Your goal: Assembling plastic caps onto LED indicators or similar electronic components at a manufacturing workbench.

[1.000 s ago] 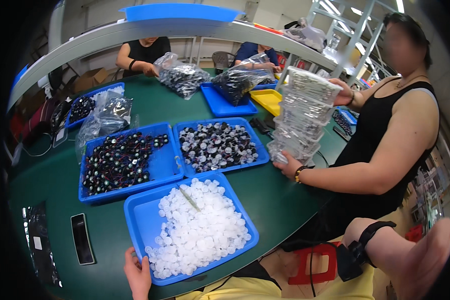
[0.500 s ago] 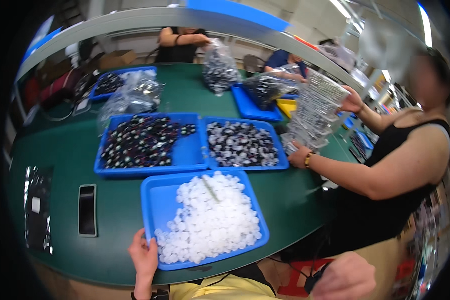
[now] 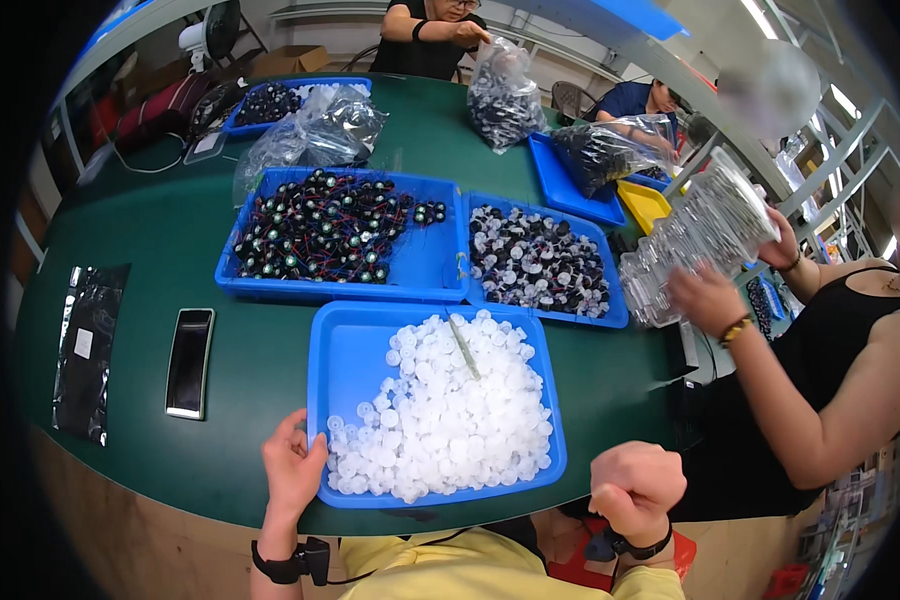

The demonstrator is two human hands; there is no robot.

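We have our left hand (image 3: 292,470) at the left wall of a blue tray (image 3: 355,350), thumb against the rim and fingers loosely bent; whether they pinch it, we cannot tell. Our right hand (image 3: 638,490) is folded into a fist beyond the tray's lower right corner, apart from it and from the other hand; we cannot see whether anything is inside. Each wrist wears a black band.

The tray lies flat near the front edge of the green counter (image 3: 250,400). A heap of small white discs (image 3: 450,430) fills its middle and right, leaving blue bottom bare at the upper left, and a thin greenish strip (image 3: 464,347) rests on the heap.

Behind it we see two more blue trays side by side: the left holds black wired parts (image 3: 315,230), the right mixed black and clear pieces (image 3: 535,260). To our left lie a phone (image 3: 189,363) and a black pouch (image 3: 90,352) with a white label. At our right, a co-worker (image 3: 820,400) supports a tilted stack of clear containers (image 3: 695,235).
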